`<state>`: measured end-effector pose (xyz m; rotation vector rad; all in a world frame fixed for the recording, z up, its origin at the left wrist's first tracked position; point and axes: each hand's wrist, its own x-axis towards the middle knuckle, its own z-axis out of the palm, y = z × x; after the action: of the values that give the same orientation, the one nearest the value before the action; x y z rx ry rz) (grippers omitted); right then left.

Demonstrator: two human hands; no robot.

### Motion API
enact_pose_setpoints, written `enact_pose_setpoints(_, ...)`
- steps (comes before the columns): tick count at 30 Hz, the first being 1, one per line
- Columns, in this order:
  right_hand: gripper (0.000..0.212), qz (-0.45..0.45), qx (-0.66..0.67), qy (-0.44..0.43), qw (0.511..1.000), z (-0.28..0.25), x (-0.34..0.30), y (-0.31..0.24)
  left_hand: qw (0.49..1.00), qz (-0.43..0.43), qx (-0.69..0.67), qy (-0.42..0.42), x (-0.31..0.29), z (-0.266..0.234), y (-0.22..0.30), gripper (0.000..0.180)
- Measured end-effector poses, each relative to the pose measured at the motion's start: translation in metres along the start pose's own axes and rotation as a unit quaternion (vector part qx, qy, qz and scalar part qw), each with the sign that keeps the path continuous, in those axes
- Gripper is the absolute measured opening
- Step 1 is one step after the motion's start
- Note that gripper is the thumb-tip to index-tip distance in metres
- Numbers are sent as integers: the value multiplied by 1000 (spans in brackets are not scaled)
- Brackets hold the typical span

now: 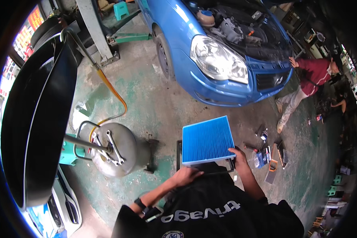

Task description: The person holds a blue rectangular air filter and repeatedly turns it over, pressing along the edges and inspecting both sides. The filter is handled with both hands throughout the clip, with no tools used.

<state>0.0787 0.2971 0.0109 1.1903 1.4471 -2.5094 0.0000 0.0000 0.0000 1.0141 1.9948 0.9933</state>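
A blue pleated air filter (207,139) with a pale rim is in front of my body, its pleats facing up. My right hand (240,158) grips its near right corner, the thumb lying on the blue face. A thin black frame (179,154) shows beside and below the filter, mostly covered by it. My left hand (184,176) is closed on the near edge of this frame, at the filter's near left corner. The fingertips of both hands are partly hidden.
Ahead stands a blue car (178,43), its hood raised. On the left, a grey tank (127,158) carries several wrenches (110,139) below a large black funnel pan (39,119). Boxes and tools (261,156) lie on the floor at right. Another person (311,75) touches the car.
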Motion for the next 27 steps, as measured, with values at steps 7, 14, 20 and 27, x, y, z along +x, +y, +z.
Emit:
enact_pose_setpoints(7, 34, 153, -235, -27, 959, 158, 195, -53, 735, -378, -209, 523, 14, -25, -169, 31)
enact_pose_setpoints(14, 43, 96, -335, -283, 894, 353, 355, -141, 388, -143, -823, 389, 110, -134, -264, 63)
enact_pose_setpoints(20, 61, 62, -270, -404, 872, 482, 449, -248, 455, -65, -647, 608, 178, -361, -223, 55)
enact_pose_setpoints(27, 51, -49, -288, -407, 865, 602, 543, -271, 510, -53, -450, 731, 206, -545, -214, 38)
